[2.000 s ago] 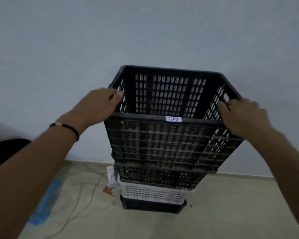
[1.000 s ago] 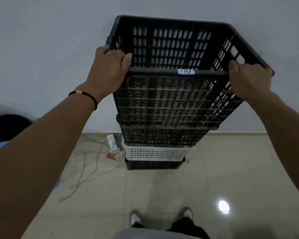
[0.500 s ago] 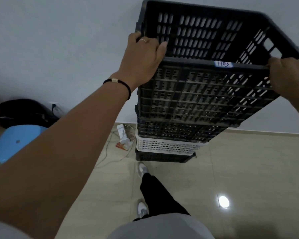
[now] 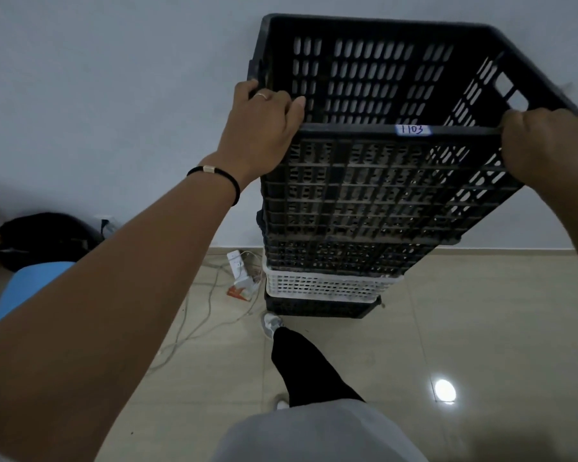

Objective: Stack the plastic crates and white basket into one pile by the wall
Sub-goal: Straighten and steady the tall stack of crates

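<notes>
A tall pile stands against the wall: a black crate [image 4: 317, 308] on the floor, a white basket [image 4: 327, 286] on it, then more black crates [image 4: 341, 258]. On top is a black slatted crate [image 4: 381, 181] with a small label reading 1103. My left hand [image 4: 264, 128] grips its near left corner at the rim. My right hand [image 4: 544, 145] grips the near right corner. The top crate looks tilted toward me.
Pale wall [image 4: 114, 95] behind the pile. A white power strip [image 4: 237, 265] and loose cables [image 4: 197, 315] lie on the tiled floor left of the pile. A blue stool [image 4: 24, 288] and a black bag [image 4: 44, 238] are far left. My leg and shoe [image 4: 271, 323] reach toward the pile's base.
The view has swung left and down, so the pile now sits right of centre. My foot has stepped forward to the pile's base. Both hands keep their grip on the top crate.
</notes>
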